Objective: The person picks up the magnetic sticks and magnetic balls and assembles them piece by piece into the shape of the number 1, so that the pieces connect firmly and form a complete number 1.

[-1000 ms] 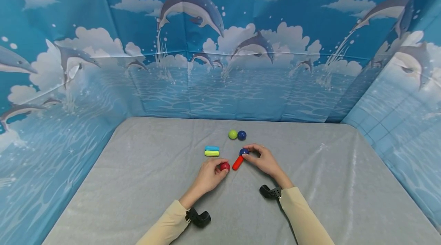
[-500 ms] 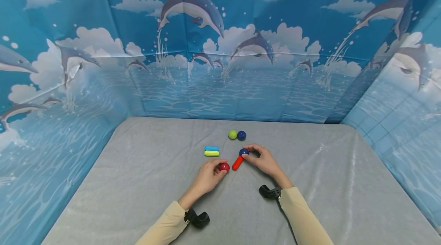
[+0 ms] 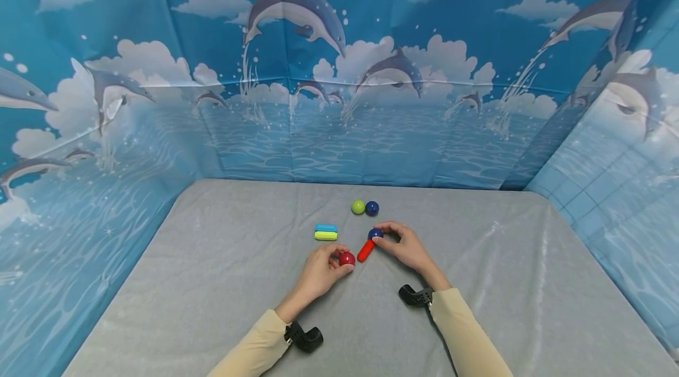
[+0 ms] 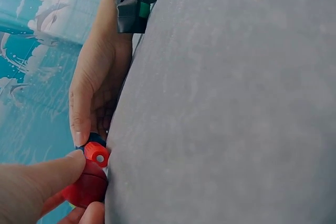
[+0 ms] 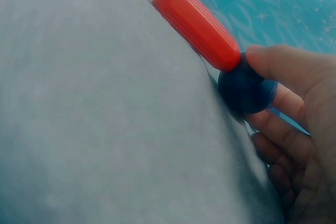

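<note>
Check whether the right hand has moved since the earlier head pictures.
No; judged against the green ball, the right hand shows no visible shift in any direction.

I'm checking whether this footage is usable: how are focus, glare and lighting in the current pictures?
Head view: fairly evenly lit, pale shiny streaks on the right of the grey tablecloth; left wrist view: the tablecloth looks soft and blurred; right wrist view: dim and bluish, darker at lower left, the red stick fairly clear.

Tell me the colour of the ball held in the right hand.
Dark blue; the ball shows best in the right wrist view.
</note>
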Action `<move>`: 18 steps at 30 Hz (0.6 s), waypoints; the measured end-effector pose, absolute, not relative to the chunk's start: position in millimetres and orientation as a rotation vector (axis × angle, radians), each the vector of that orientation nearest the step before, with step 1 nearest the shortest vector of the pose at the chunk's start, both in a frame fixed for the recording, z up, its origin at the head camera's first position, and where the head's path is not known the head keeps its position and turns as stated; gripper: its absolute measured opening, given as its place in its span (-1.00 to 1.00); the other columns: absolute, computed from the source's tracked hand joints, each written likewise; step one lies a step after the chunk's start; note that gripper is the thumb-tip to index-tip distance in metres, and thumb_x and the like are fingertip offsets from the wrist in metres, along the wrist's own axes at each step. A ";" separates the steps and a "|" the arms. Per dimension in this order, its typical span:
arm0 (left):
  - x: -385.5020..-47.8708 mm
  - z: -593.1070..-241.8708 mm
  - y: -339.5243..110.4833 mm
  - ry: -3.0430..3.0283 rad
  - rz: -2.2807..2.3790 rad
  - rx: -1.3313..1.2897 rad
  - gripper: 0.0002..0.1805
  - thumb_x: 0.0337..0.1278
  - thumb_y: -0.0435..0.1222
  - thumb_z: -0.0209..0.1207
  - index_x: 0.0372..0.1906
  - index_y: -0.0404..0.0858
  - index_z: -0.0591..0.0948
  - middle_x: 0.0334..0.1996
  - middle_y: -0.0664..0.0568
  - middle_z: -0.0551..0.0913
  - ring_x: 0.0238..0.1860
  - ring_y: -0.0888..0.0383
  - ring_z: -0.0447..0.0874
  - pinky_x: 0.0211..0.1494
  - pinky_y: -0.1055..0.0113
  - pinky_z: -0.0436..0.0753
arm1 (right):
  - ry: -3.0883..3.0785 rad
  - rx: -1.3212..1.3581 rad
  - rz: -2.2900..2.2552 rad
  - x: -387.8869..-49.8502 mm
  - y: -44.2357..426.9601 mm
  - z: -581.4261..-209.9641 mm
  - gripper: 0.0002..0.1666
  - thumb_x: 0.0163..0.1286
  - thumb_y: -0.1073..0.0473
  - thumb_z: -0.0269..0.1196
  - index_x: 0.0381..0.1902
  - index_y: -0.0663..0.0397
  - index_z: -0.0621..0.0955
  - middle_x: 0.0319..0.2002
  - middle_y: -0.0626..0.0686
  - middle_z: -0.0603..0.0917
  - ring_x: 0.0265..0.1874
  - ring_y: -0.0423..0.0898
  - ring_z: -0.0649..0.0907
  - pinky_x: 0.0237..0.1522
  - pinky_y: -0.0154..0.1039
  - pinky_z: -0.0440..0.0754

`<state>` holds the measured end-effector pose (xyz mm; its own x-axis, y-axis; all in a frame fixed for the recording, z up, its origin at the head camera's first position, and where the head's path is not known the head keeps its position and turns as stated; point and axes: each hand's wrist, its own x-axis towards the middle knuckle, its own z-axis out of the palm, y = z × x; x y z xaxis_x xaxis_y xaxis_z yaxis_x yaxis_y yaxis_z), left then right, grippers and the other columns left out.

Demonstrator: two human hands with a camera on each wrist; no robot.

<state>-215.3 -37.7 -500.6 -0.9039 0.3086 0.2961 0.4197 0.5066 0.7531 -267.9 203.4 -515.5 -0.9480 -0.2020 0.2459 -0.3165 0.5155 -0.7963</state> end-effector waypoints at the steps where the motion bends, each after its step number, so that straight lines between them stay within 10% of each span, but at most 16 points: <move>1: -215.5 -501.0 -37.5 -2.619 -1.355 -0.632 -0.67 -0.05 -0.27 0.42 -0.13 -0.24 0.65 -0.34 0.04 0.59 -0.51 0.31 0.49 -0.43 0.42 0.49 | -2.625 0.453 1.417 -268.0 203.3 -515.5 -0.64 0.23 0.01 0.36 -0.04 0.01 0.65 -0.17 -0.07 0.65 -0.08 -0.03 0.51 0.03 0.00 0.36; 18: -215.0 -503.0 -31.1 -2.610 -1.398 -0.573 -0.66 -0.12 -0.21 0.45 -0.20 -0.23 0.64 -0.41 0.08 0.59 -0.53 0.32 0.49 -0.43 0.43 0.50 | -2.611 0.462 1.421 -267.4 202.4 -514.2 -0.62 0.21 0.01 0.37 -0.05 0.02 0.65 -0.16 -0.06 0.66 -0.07 -0.02 0.53 0.03 0.02 0.38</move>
